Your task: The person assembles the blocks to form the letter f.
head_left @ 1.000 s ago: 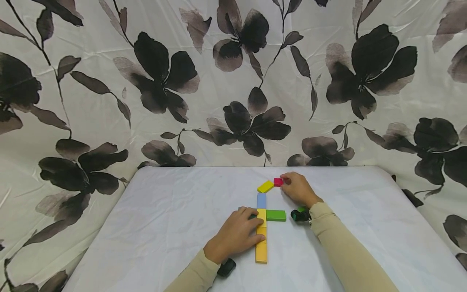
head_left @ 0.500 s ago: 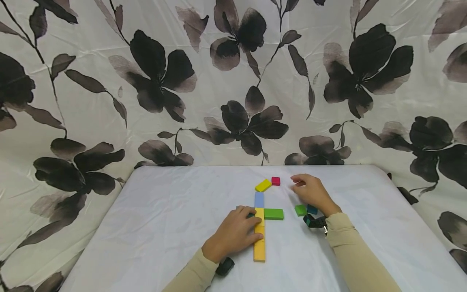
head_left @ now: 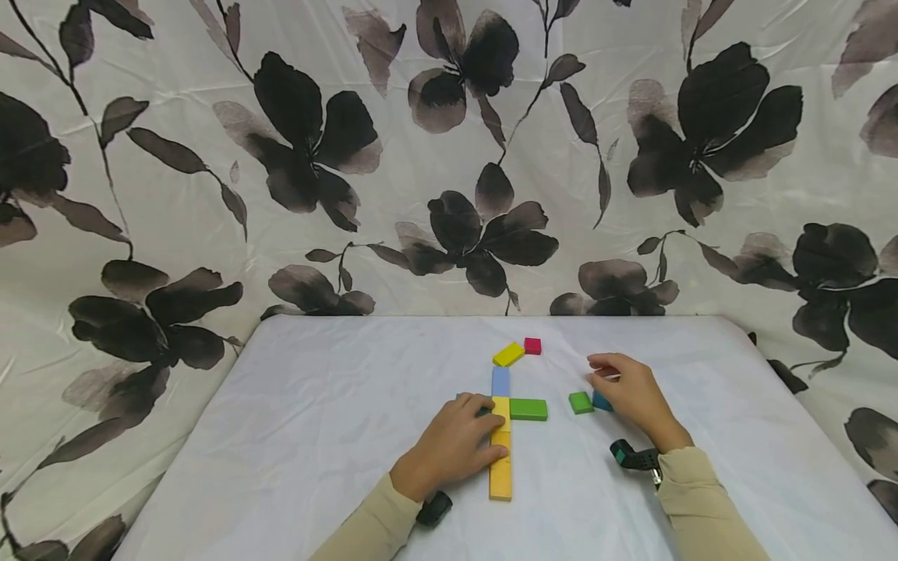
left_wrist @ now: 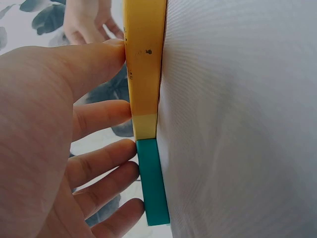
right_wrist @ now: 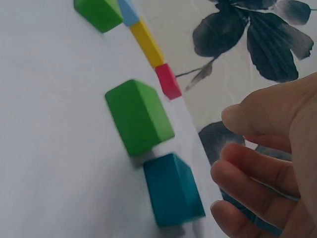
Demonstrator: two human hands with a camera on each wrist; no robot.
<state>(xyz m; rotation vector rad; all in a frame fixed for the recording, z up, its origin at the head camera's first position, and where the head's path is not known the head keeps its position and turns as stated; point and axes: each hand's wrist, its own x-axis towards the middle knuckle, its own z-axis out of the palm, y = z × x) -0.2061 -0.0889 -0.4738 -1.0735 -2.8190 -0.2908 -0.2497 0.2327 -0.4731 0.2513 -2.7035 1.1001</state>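
Note:
My left hand (head_left: pixel 452 444) rests on a row of blocks, its thumb and a finger touching the orange block (left_wrist: pixel 144 59). Its other fingertips lie on the teal block (left_wrist: pixel 154 183), mostly hidden under the hand in the head view. Above the right-hand blocks hovers my right hand (head_left: pixel 634 393), fingers loosely bent and holding nothing. Just below it lies a dark blue block (right_wrist: pixel 173 191), partly covered in the head view, beside a small green block (right_wrist: pixel 133 116).
A long green block (head_left: pixel 528 410) joins the row from the right. Beyond the row's light blue block (head_left: pixel 500 382) lie a slanted yellow block (head_left: pixel 508 354) and a red block (head_left: pixel 532 346). A white cloth covers the table (head_left: pixel 316 389); a flowered curtain hangs behind.
My right hand has let go of the red block and moved right and nearer, over the dark blue block. The left hand has stayed on the row.

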